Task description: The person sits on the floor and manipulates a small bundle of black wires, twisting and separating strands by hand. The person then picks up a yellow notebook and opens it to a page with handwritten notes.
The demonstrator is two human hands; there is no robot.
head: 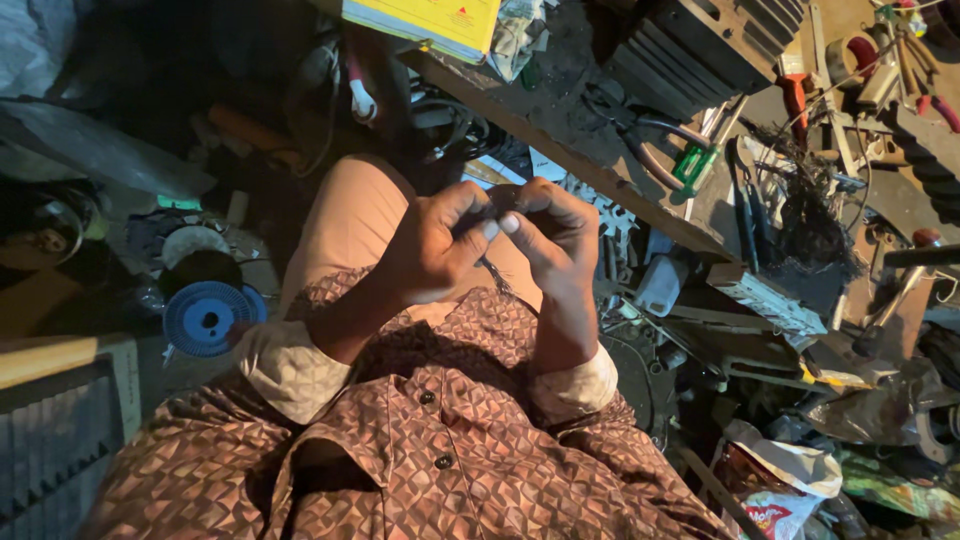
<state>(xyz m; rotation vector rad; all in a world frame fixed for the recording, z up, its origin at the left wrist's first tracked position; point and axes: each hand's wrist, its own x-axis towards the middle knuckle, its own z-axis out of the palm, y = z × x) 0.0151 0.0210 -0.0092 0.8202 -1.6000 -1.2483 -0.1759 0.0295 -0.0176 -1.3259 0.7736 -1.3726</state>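
Head view:
Left hand (430, 250): fingers curled, pinching a small dark part (497, 203) at chest height above the lap.
Right hand (550, 235): closed on the same part from the other side, thumb tip touching the left thumb.
Small dark part: between both sets of fingertips, mostly hidden; its kind cannot be told.
Blue spool (208, 318): on the floor, left of the knee.
Green-handled tool (692, 165): on the cluttered surface beyond the plank edge.

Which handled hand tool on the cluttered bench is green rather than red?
The screwdriver at the bench's near edge, just right of the hands; its handle is green, while the pliers farther back have red grips.
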